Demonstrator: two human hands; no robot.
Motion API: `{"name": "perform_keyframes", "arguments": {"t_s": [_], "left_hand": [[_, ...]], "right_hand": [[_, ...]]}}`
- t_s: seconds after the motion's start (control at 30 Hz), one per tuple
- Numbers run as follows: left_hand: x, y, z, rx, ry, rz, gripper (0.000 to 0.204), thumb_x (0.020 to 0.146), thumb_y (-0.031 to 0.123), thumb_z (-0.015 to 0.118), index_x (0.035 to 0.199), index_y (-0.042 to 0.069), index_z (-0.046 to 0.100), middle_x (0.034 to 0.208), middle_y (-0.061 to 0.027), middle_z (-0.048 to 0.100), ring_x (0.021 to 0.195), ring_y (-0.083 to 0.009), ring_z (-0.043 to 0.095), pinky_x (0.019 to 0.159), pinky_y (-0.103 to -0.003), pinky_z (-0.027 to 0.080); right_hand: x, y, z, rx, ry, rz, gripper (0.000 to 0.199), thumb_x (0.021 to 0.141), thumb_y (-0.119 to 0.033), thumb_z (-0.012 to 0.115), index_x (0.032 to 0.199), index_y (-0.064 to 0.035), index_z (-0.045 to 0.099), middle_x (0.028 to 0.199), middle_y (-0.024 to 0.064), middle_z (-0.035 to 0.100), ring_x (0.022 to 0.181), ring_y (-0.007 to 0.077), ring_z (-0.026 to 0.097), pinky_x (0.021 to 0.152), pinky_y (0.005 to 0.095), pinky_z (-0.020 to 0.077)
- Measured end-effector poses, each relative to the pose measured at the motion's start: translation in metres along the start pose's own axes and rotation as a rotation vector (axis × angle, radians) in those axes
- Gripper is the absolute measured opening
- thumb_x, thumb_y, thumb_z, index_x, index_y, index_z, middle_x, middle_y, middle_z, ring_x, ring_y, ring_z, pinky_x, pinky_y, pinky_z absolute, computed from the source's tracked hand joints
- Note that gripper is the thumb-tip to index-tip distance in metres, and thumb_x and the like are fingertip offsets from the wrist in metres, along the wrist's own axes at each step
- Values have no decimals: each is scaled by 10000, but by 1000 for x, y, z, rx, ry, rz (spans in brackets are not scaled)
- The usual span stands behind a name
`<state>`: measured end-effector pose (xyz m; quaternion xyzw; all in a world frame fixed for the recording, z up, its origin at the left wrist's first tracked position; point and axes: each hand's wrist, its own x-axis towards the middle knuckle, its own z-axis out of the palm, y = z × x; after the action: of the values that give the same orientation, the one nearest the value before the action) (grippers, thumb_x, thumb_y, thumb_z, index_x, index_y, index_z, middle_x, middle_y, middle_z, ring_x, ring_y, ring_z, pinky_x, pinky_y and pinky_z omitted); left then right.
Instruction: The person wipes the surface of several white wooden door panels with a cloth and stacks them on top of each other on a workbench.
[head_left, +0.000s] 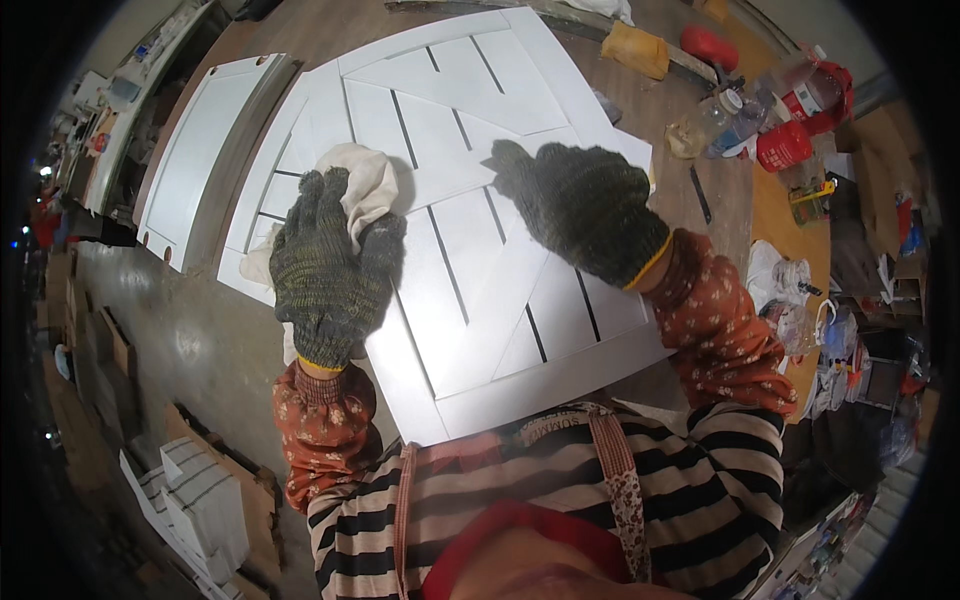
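Observation:
A white panel [535,365] with raised diagonal strips and narrow dark slots lies in front of me. My left hand [328,262], in a dark green knit glove with a yellow cuff, is closed on a white cloth [370,187] over the panel's left part. The cloth bulges out beyond the fingers, and pale fabric also shows at the glove's left side. Over the panel's upper right part is my right hand [580,205], in a matching glove. Its fingers are somewhat apart, with nothing visible in them; whether the palm presses on the panel is hidden.
At left stands another white panel [205,150] on a stack. Bottles [720,112], a red container [783,147] and a dark strip [700,195] lie on the right of the wooden table. A yellowish block [635,50] sits at the far side. White boards [200,500] stand on the floor at lower left.

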<state>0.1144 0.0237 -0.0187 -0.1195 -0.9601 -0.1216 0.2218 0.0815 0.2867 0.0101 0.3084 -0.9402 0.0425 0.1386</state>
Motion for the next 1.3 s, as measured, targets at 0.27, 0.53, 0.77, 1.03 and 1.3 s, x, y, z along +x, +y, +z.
{"name": "perform_keyframes", "arguments": {"t_s": [0.27, 0.53, 0.77, 1.03, 1.3], "left_hand": [[0, 5, -2, -11, 19, -21, 564, 869, 320, 684, 1278, -50, 567, 1272, -249, 604, 1196, -384, 583, 1023, -483, 442], [-2, 5, 0, -38, 38, 5, 545, 873, 268, 708, 1300, -35, 557, 1293, -217, 602, 1204, -323, 593, 1044, -410, 453], [-4, -5, 8, -38, 19, -25, 566, 870, 306, 718, 1294, -35, 561, 1302, -229, 590, 1226, -334, 573, 1061, -410, 437], [-5, -1, 5, -114, 62, -20, 569, 862, 311, 731, 1299, -13, 564, 1304, -235, 585, 1223, -350, 571, 1057, -425, 439], [-6, -8, 11, -137, 89, -40, 600, 850, 410, 702, 1269, -7, 595, 1230, -209, 639, 1134, -359, 620, 983, -480, 471]], "right_hand": [[7, 0, 2, 2, -149, 48, 280, 995, -321, 509, 1018, -80, 647, 652, 74, 635, 529, 208, 628, 468, 362, 508], [14, 26, 37, 57, 134, -159, 240, 949, -243, 564, 1092, -73, 654, 727, 109, 664, 603, 228, 659, 521, 367, 531], [6, 10, 24, 220, -196, -380, 335, 960, -229, 566, 1266, -96, 597, 854, 75, 696, 726, 211, 664, 672, 381, 559], [-23, 16, 49, 340, -161, -422, 307, 964, -212, 554, 1258, -158, 621, 1065, 52, 683, 949, 197, 642, 805, 372, 536], [-7, 10, -3, 240, -141, -393, 264, 971, -152, 513, 1191, -119, 656, 1035, 57, 705, 840, 205, 682, 655, 371, 569]]}}
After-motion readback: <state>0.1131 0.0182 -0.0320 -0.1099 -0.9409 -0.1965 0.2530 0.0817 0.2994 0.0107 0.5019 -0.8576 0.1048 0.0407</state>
